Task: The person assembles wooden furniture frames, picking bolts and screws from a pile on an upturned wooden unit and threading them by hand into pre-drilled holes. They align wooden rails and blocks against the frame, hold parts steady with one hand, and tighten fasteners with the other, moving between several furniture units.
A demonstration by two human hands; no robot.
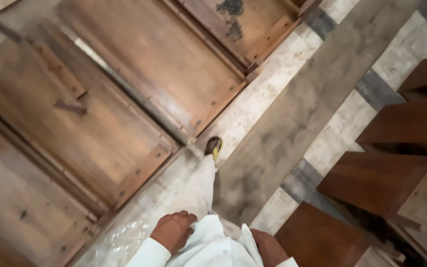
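Note:
My left hand (173,230) hangs at my side near the bottom middle, fingers curled loosely, holding nothing. My right hand (269,248) shows only partly at the bottom edge, behind the flap of my white shirt; nothing is seen in it. Below me my leg in pale trousers steps forward, the sandalled foot (213,146) on the stone floor. A long grey board (302,109) lies on the floor just right of the foot.
Large wooden panels (124,99) with battens and bolts lie flat on the left. Dark brown wooden pieces (396,148) stand stacked on the right. The pale stone floor (268,89) has dark stripes.

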